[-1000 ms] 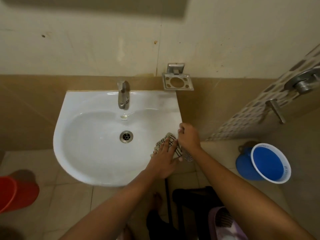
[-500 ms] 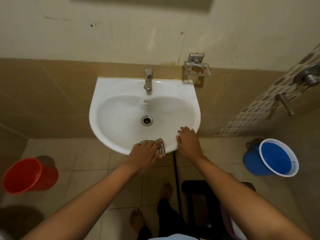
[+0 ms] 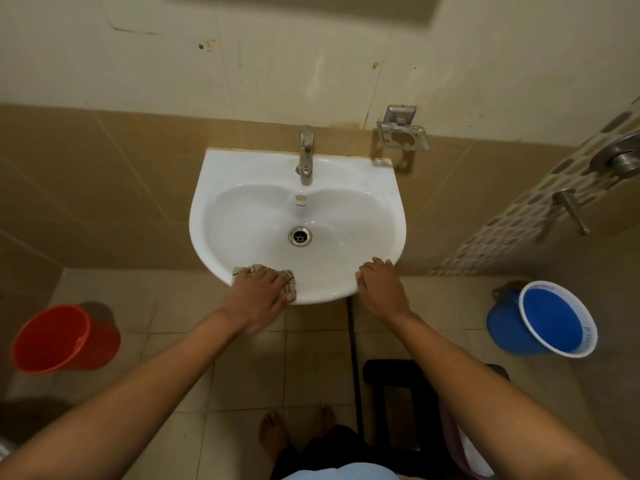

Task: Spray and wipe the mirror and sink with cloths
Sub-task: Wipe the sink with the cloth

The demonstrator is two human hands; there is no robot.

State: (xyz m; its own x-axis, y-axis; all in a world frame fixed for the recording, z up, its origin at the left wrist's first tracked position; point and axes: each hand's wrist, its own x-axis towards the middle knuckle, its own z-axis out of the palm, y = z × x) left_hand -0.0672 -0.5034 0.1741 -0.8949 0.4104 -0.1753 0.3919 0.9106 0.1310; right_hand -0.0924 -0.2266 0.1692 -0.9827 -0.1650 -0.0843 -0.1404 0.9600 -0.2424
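Note:
A white wall-mounted sink (image 3: 242, 174) with a chrome tap (image 3: 306, 152) and a round drain (image 3: 300, 236) fills the middle of the view. My left hand (image 3: 258, 294) presses a checked cloth (image 3: 289, 276) flat against the sink's front rim, left of centre. Only the cloth's edges show around my fingers. My right hand (image 3: 381, 289) rests palm down on the front right rim, fingers apart, holding nothing. The mirror's lower edge (image 3: 298, 5) is a dark strip at the top of the view.
A red bucket (image 3: 65, 337) stands on the tiled floor at the left and a blue bucket (image 3: 543, 320) at the right. A metal soap holder (image 3: 403, 133) hangs right of the tap. A wall valve (image 3: 620, 159) and a black stool (image 3: 398, 379) are at the right.
My left hand has slid the cloth leftward along the front rim. My right hand moved from the sink's right side onto the front right rim. The view has pulled back.

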